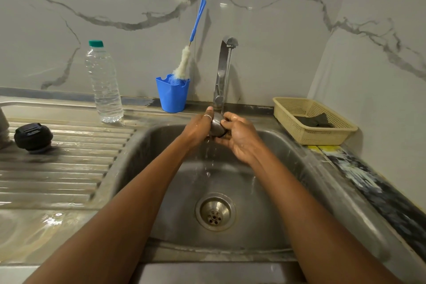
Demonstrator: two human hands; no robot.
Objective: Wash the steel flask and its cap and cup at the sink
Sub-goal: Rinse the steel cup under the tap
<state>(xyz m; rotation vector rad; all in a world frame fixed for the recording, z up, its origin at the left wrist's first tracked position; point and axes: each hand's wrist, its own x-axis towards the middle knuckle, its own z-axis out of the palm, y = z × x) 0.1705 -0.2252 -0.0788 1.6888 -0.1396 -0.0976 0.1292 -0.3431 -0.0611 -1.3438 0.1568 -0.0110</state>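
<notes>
A small steel cup [216,125] is held over the sink basin [265,191] under the running tap [224,71]. My left hand [199,128] grips the cup from the left, a ring on its thumb. My right hand [237,137] curls round the cup from the right, fingers over its rim. Water runs off the cup and falls toward the drain [215,211]. The black flask cap [33,136] lies on the wet ribbed drainboard [69,163] at the left. A grey object at the far left edge [3,129] is mostly cut off.
A clear plastic water bottle [104,83] with a green lid stands on the back ledge. A blue cup holder [172,94] holds a bottle brush [185,62] with a blue handle. A beige basket [313,120] with a dark cloth sits at the right.
</notes>
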